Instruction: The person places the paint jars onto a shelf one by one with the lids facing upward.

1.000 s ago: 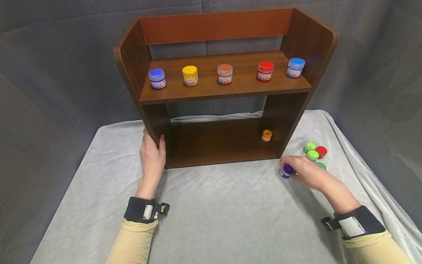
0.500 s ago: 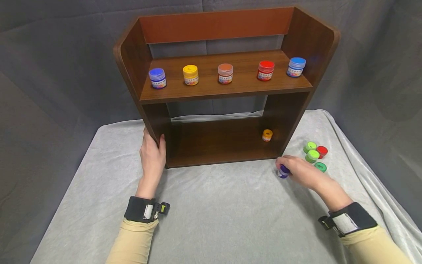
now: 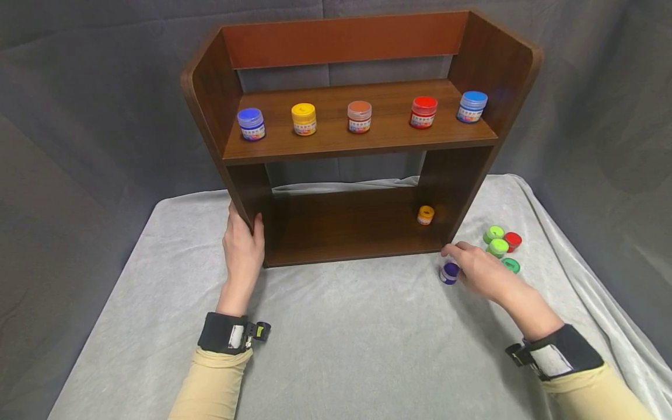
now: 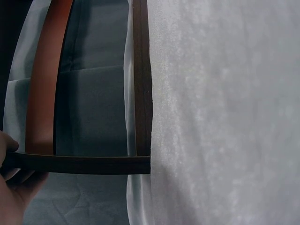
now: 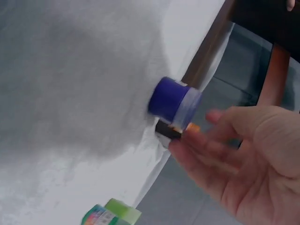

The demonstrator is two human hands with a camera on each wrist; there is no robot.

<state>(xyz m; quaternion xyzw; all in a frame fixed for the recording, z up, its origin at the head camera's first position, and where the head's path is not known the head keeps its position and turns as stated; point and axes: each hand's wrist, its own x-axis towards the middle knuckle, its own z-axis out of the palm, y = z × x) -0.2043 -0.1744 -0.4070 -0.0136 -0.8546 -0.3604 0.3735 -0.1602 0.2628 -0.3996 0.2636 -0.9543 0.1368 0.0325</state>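
Note:
My left hand [image 3: 243,248] grips the front edge of the left side panel of a dark brown wooden shelf [image 3: 336,153], thumb on the inner face. The left wrist view shows those fingers [image 4: 33,183] around the panel. A purple paint jar [image 3: 449,273] stands on the cloth just in front of the shelf's lower right corner. Beside it is my right hand [image 3: 485,271]; in the right wrist view its thumb and fingers are spread apart next to the lid of the jar [image 5: 171,101], not closed around it.
On the upper board stand several jars: blue-violet [image 3: 251,125], yellow [image 3: 304,119], brown [image 3: 359,117], red [image 3: 423,112] and blue [image 3: 472,107]. An orange-yellow jar [image 3: 426,215] sits at the lower right. Green jars [image 3: 497,248] and a red one [image 3: 513,241] cluster right of the shelf.
My right hand moved slightly left with the purple jar, then let go of it, its fingers now lifted and parted. The left hand kept its grip on the shelf.

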